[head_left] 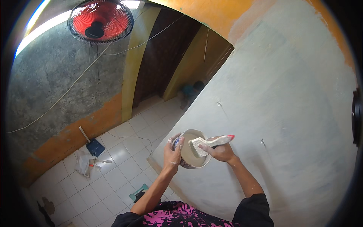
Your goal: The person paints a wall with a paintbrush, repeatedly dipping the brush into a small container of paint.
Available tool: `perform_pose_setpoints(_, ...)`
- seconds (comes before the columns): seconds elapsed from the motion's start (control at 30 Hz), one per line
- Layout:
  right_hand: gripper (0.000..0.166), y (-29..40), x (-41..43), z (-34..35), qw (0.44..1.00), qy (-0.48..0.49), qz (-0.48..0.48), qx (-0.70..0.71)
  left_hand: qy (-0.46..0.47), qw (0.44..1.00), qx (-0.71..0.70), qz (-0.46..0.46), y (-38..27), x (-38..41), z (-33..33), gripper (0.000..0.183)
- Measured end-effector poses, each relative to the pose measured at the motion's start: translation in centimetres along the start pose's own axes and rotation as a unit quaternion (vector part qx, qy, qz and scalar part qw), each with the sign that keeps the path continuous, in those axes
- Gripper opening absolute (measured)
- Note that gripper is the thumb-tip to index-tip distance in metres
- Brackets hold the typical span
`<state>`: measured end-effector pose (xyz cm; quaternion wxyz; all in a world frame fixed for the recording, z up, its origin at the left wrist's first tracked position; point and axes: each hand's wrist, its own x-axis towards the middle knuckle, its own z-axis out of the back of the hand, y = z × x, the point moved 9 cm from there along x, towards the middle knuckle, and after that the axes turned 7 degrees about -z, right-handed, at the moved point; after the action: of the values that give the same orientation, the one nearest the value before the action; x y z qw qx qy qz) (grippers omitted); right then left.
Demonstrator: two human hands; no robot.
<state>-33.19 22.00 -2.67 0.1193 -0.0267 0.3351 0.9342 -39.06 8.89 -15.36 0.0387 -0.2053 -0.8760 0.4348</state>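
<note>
My left hand (173,151) grips the side of a round tub (208,163) from the left, its thumb over the rim. Pale, thin paint (187,150) lies inside the tub. A wide paintbrush (202,144), caked in white, is in my right hand (222,152). Its bristle end hangs over the paint near the tub's right side, and its red-tipped handle points right. Whether the bristles touch the paint I cannot tell. White smears mark the fingers of my left hand. Just beyond the tub stretches a whitish painted wall (255,113).
Two nails (218,104) with shadows jut from the wall. A red fan (100,21) hangs upper left, with loose cables. On the tiled floor (119,170) lie a blue dustpan (95,147) and a plastic bag (84,163); a green stool (139,191) stands nearby. A person (191,90) crouches by the doorway.
</note>
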Motion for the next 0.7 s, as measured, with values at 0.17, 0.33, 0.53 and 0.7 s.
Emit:
perform_pose_setpoints(0.17, 0.021, 0.6, -1.4, 1.2, 0.993, -0.106, 0.046, 0.028, -0.012, 1.0, -0.001, -0.02, 0.0, 0.1, 0.3, 0.055)
perform_pose_setpoints(0.33, 0.022, -1.4, -2.7, 1.2, 0.977, -0.189, 0.06, 0.085, -0.017, 0.999, -0.019, -0.044, -1.3, 0.1, 0.2, 0.055)
perform_pose_setpoints(0.53, 0.02, -1.1, -3.0, 1.6, 0.977, -0.177, 0.055, 0.108, -0.015, 0.998, 0.016, -0.055, -1.3, 0.3, 0.1, 0.052)
perform_pose_setpoints(0.7, 0.017, -0.7, -3.0, 1.8, 0.982, -0.16, 0.067, 0.072, -0.007, 0.998, 0.013, -0.056, -0.6, 0.2, 0.6, 0.05)
